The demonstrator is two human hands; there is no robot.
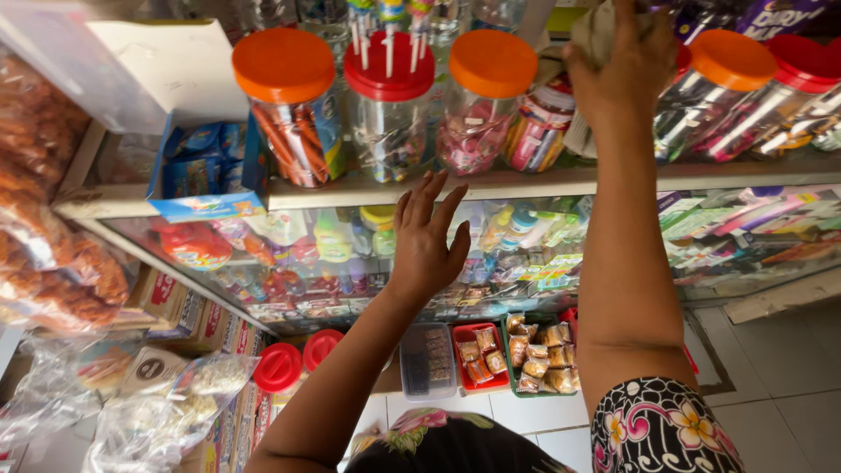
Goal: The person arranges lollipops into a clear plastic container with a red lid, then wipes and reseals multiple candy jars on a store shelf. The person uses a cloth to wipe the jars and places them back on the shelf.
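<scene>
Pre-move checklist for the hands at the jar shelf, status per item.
1. Right hand has a grip on the cloth: ok, fingers closed around it, raised among the jars.
2. Left hand free: ok, open, fingers spread, in front of the counter edge; whether it touches the edge, cannot tell.
3. Orange-lidded jar nearest the cloth upright and lidded: ok.
4. Red-lidded jar upright and lidded: ok.
5. Jar behind the right hand: tilted, lid on; whether it sits steady, cannot tell.
6. What the cloth is touching: cannot tell, hidden by the hand.
</scene>
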